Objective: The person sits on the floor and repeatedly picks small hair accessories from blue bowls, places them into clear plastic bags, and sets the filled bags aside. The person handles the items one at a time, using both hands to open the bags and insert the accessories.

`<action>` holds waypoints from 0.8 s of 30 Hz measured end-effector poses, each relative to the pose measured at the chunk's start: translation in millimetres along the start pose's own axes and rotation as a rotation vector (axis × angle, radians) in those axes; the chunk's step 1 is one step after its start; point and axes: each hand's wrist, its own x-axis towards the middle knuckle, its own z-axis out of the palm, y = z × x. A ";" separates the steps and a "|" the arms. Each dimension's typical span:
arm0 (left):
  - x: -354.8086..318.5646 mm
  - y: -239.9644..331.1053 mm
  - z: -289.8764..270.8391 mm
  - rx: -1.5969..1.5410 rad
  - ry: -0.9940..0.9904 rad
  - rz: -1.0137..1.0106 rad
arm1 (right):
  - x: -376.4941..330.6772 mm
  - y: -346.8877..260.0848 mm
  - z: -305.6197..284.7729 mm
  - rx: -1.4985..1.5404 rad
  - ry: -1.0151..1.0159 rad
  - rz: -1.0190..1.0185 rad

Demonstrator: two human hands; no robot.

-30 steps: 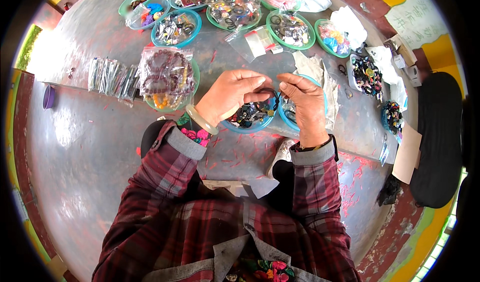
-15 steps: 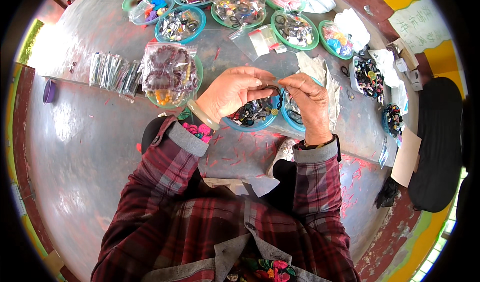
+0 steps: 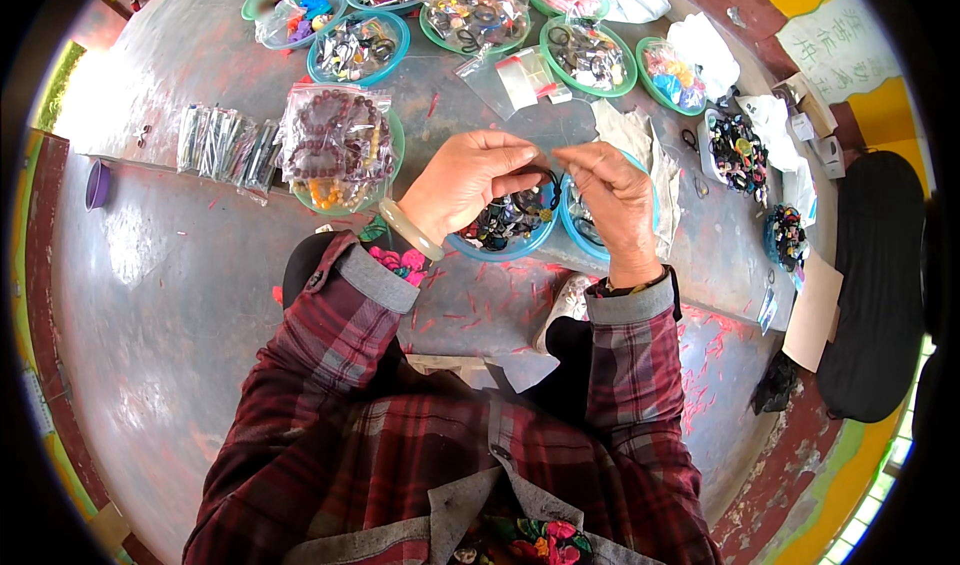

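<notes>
My left hand point(image 3: 474, 177), with a pale bangle point(image 3: 410, 230) at its wrist, pinches a thin black elastic hair tie point(image 3: 556, 191). A small gold-coloured charm point(image 3: 546, 215) hangs from its loop. Close by on the right, my right hand point(image 3: 615, 200) is closed in a pinch, fingertips almost meeting those of the left. Whatever sits in that pinch is too small to make out. Below the hands stands a blue basin point(image 3: 500, 256) of dark hair ties and trinkets. A second blue basin point(image 3: 590, 246) is partly covered by my right hand.
A bag of dark red beads point(image 3: 335, 135) rests on a green basin, beside a row of packed slim items point(image 3: 228, 145). Several basins of small goods, such as a green one point(image 3: 590, 93), line the far side. A white tray point(image 3: 710, 160) is at right.
The hair tie's loop has drawn in and its charm sits slightly higher and further left. My right fingertips have shifted a little left, nearer the left ones.
</notes>
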 end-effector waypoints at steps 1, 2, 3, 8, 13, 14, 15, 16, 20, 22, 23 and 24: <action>-0.3 0.6 1.4 0.011 0.009 0.008 | -0.2 0.1 -0.1 0.065 0.021 0.064; -0.2 0.4 1.6 0.024 0.026 0.021 | -0.2 0.0 0.2 0.132 0.040 0.126; 0.3 -0.1 2.0 0.037 0.042 0.034 | 0.5 0.1 -0.1 0.226 0.049 0.136; -1.8 1.5 7.3 0.097 0.087 0.104 | 4.2 -8.3 2.8 0.491 0.095 0.306; -1.4 -1.1 13.5 0.267 0.098 0.168 | 1.9 5.3 15.1 0.439 0.084 0.303; -2.2 -1.2 14.6 0.298 0.094 0.180 | 1.9 5.6 16.7 0.424 0.093 0.299; -2.9 -1.5 15.7 0.328 0.089 0.192 | 1.7 5.6 17.1 0.407 0.104 0.292; -3.3 -1.8 16.2 0.359 0.084 0.205 | 1.5 5.4 17.3 0.389 0.116 0.284; -1.4 -3.3 13.6 0.291 0.077 0.195 | 1.0 -0.8 15.6 0.346 0.130 0.249; -1.2 -2.8 12.9 0.261 0.079 0.180 | 1.4 -3.4 14.1 0.301 0.145 0.252; -1.6 -2.1 13.3 0.261 0.078 0.176 | 1.3 -4.0 13.0 0.279 0.154 0.254; -2.2 -1.0 14.0 0.262 0.077 0.172 | 1.0 -3.3 11.7 0.291 0.156 0.259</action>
